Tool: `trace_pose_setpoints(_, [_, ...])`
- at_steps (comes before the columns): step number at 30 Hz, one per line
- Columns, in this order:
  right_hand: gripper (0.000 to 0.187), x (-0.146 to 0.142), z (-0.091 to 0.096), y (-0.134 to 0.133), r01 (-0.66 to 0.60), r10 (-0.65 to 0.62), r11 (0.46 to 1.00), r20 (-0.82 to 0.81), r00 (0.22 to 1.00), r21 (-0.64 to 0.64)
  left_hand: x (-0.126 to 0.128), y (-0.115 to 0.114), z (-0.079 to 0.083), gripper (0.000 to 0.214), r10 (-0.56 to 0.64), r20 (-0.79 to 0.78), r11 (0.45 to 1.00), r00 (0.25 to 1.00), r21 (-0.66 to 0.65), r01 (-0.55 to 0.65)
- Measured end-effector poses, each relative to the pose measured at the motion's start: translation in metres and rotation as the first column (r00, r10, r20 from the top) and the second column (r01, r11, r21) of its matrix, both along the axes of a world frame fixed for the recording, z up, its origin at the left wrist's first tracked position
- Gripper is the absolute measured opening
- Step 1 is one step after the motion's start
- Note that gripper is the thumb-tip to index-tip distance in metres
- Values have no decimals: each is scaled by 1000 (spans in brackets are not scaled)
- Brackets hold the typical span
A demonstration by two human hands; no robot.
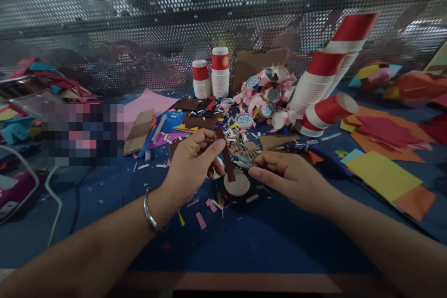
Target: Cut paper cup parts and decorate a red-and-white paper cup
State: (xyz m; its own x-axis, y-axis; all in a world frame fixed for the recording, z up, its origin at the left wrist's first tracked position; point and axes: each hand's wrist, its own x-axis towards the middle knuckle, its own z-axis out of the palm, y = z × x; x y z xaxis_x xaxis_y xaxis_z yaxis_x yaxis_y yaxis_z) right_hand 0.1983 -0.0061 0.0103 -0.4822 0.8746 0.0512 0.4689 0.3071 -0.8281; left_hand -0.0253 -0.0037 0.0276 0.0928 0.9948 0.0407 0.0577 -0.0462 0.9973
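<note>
My left hand (197, 160) pinches a narrow dark brown paper strip (228, 160) between thumb and fingers. The strip's lower end overlaps a round whitish disc (237, 187) low over the table; whether they touch I cannot tell. Closed around what looks like small scissors, my right hand (289, 177) is just right of the disc. The light-coloured blades of the scissors (244, 162) point left toward the strip, and their handles are hidden in the fingers. Small paper scraps (200, 220) lie below the hands.
Behind the hands is a heap of small decorated paper pieces (268, 98). Red-and-white paper cup stacks (220, 72) stand at the back; others lean at right (319, 79). Coloured sheets (384, 174) lie right, a glue gun (328, 163) nearer. A perforated metal screen (167, 46) rises behind.
</note>
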Motion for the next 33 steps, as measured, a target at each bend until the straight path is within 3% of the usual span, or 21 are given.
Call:
trace_pose_setpoints(7, [48, 1, -1, -2, 13, -13, 1000, 33, 999, 9, -1, 4, -6, 24, -24, 55, 999, 998, 28, 23])
trace_pose_setpoints(17, [47, 3, 0, 1, 68, -68, 996, 0, 998, 59, 7, -2, -9, 19, 75, 444, 982, 893, -187, 10])
trace_pose_setpoints(24, [48, 3, 0, 1, 123, -122, 989, -20, 992, 80, 9, -2, -7, 11, 131, 469, 969, 873, -247, -13])
trace_pose_setpoints(33, [44, 4, -2, 1, 55, -52, 992, -31, 998, 112, 11, -6, -10, 14, 85, 410, 974, 908, -227, 12])
